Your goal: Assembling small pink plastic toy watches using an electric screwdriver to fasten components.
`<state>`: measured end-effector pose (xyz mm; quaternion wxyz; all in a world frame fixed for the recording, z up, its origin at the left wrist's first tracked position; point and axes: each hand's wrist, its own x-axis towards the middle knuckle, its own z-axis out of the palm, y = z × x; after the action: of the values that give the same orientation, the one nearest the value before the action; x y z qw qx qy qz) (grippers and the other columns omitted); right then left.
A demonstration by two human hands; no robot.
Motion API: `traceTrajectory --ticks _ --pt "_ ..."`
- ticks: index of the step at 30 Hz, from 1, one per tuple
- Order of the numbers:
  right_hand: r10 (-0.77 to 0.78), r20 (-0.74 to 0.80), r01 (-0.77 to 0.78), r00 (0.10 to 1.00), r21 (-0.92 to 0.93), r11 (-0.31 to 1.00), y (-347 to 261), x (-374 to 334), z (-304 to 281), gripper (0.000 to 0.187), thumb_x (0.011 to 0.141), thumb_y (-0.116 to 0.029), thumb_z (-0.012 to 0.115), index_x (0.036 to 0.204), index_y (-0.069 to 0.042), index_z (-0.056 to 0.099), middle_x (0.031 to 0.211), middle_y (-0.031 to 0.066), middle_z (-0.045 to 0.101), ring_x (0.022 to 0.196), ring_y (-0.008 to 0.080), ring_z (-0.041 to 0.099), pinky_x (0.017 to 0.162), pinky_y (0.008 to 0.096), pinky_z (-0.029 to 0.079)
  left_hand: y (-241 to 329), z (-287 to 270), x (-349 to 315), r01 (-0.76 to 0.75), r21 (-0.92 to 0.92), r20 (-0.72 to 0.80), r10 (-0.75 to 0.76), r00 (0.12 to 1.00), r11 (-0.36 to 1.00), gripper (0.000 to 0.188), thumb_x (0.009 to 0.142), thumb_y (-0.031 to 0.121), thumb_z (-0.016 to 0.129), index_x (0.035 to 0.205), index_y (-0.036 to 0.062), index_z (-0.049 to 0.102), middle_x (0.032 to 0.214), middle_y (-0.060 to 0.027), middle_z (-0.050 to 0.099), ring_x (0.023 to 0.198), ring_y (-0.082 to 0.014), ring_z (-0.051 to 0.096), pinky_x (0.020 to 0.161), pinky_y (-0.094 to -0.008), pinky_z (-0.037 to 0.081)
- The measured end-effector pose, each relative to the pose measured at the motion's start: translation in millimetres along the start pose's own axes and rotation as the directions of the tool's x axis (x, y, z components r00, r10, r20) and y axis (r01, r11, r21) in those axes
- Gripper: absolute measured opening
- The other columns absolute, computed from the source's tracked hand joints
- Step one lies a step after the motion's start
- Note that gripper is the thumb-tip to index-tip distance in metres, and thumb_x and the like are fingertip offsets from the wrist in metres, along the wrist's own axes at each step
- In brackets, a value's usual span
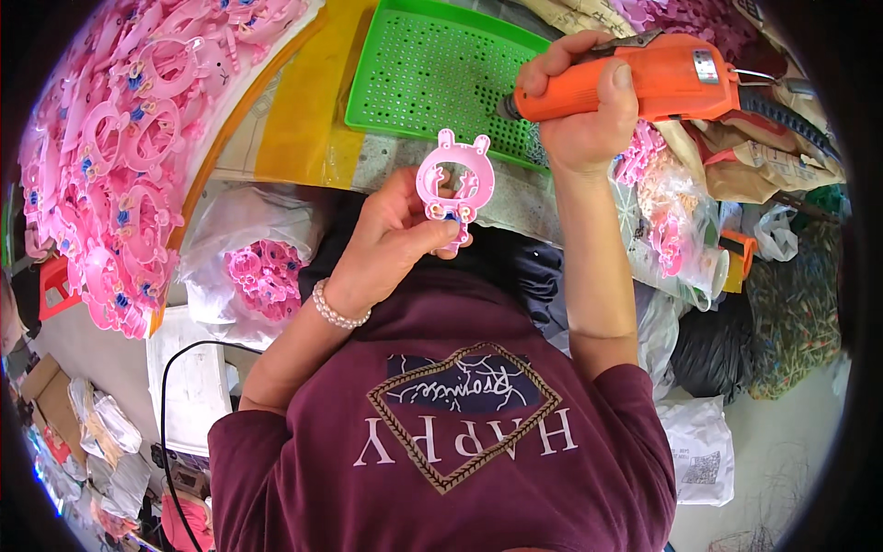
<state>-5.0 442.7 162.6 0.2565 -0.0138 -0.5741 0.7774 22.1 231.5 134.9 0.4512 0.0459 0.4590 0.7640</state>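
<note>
My left hand pinches a pink plastic animal-shaped frame with two small ears and a round opening. It is held upright in front of my body, with a small blue piece near my thumb. My right hand is wrapped round an orange electric screwdriver, its dark tip pointing left over a green perforated tray. Small metallic bits, probably screws, lie at the tray's right end. The tip and the pink frame are apart.
Many pink plastic frames are heaped at the left. A clear bag of pink parts stands below them. To the right are another bag of pink pieces, brown paper sacks and a black bag. A black cable curves at lower left.
</note>
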Motion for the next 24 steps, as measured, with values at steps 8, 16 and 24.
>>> traceTrajectory --ticks 8,16,24 --pt "0.011 -0.016 -0.01 1.0 0.003 1.0 -3 -1 -1 0.048 0.074 -0.048 0.054 0.098 -0.006 0.049 0.076 0.0076 0.05 0.063 0.0212 0.049 0.059 0.0356 0.04 -1 2 2 -0.002 0.011 -0.016 0.002 1.0 1.0 0.035 0.079 0.004 0.061 0.109 -0.0018 0.045 0.092 -0.0082 0.06 0.075 -0.013 0.061 0.061 -0.0235 0.05" --pt "-0.053 -0.007 0.054 0.999 0.091 0.994 -31 -5 12 0.049 0.071 -0.054 0.054 0.094 -0.01 0.052 0.077 0.0068 0.048 0.066 0.0213 0.047 0.061 0.0371 0.038 -2 1 2 -0.006 0.066 -0.044 0.009 0.999 0.998 0.035 0.08 0.007 0.061 0.109 -0.0029 0.045 0.091 -0.0081 0.06 0.075 -0.0125 0.061 0.061 -0.0237 0.051" --pt "-0.126 0.397 0.049 0.909 0.199 0.979 -62 -30 24 0.073 0.068 -0.072 0.05 0.107 -0.01 0.051 0.085 0.0028 0.047 0.069 0.0155 0.046 0.067 0.0348 0.035 -1 6 7 -0.018 0.071 -0.048 0.021 0.999 0.997 0.028 0.079 0.003 0.06 0.105 -0.0019 0.049 0.087 -0.0085 0.061 0.072 -0.0149 0.062 0.058 -0.0239 0.05"
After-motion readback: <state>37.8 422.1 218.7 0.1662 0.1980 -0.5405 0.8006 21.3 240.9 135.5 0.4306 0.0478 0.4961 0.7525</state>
